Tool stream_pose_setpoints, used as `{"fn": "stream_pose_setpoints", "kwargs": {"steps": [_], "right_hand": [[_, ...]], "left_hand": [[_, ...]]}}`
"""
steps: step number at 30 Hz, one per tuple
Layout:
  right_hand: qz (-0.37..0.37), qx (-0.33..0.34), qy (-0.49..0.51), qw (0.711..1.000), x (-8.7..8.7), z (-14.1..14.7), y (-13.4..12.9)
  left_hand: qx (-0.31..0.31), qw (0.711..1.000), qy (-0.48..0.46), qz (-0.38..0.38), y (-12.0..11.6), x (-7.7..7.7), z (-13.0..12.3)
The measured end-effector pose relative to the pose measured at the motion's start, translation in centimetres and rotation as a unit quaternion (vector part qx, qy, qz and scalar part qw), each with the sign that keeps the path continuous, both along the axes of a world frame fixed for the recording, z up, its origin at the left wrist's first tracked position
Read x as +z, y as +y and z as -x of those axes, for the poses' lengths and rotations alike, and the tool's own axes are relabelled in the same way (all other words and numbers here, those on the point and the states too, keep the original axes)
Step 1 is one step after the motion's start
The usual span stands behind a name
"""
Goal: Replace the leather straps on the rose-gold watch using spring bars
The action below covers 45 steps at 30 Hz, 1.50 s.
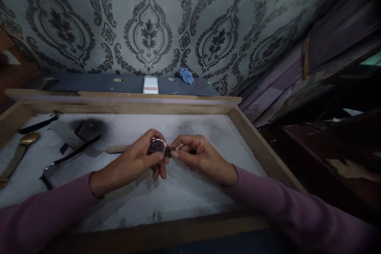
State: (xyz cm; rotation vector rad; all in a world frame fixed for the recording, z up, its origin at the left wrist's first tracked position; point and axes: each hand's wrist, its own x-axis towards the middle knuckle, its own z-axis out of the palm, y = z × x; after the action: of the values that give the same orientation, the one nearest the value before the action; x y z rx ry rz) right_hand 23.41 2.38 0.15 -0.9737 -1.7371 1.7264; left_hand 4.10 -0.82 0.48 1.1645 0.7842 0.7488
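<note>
Over the middle of a wood-rimmed tray, my left hand (135, 156) is closed around a round wristwatch (157, 146) with a dark face and a shiny rim. A pale tan watch strap (116, 149) sticks out to the left behind that hand. Close by on the right, my right hand (198, 154) pinches a short dark strap piece (168, 151) beside the watch case between thumb and forefinger. Fingers partly hide where the strap meets the case.
Several watches and straps lie at the tray's left, among them a gold-coloured watch (29, 139), a grey strap (67, 133) and a black-strapped watch (50, 170). The tray's wooden rim (262, 147) surrounds a white surface. Behind it are a blue cloth (186, 76) and a small white box (151, 84).
</note>
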Motion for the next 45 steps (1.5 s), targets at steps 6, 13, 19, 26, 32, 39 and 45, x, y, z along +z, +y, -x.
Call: {"fn": "stream_pose_setpoints", "kwargs": {"steps": [6, 13, 19, 26, 32, 39, 45], "right_hand": [[0.017, -0.002, 0.018, 1.0, 0.0, 0.0, 0.0], [0.027, -0.003, 0.044, 0.999, -0.2, 0.1, 0.0], [0.025, -0.006, 0.044, 0.999, -0.2, 0.2, -0.1], [0.025, -0.002, 0.038, 0.999, -0.1, 0.3, -0.1], [0.009, -0.008, 0.018, 1.0, -0.1, 0.2, -0.2], [0.012, -0.025, 0.029, 0.999, -0.4, 0.3, -0.3], [0.036, -0.037, 0.04, 0.998, -0.6, 0.4, -0.4]], "left_hand": [[0.019, 1.0, -0.01, -0.005, 0.0, -0.2, -0.3], [0.022, 1.0, -0.003, 0.001, 0.1, -0.3, -0.3], [0.033, 0.999, 0.034, 0.006, 0.2, 0.3, -0.6], [0.036, 0.998, 0.046, 0.012, 0.0, 0.7, -0.5], [0.036, 0.998, 0.04, 0.014, 0.0, 0.2, -0.4], [0.031, 0.998, 0.046, 0.008, 0.0, 0.2, -0.5], [0.013, 0.999, 0.04, 0.009, 0.2, -0.2, -0.1]]}}
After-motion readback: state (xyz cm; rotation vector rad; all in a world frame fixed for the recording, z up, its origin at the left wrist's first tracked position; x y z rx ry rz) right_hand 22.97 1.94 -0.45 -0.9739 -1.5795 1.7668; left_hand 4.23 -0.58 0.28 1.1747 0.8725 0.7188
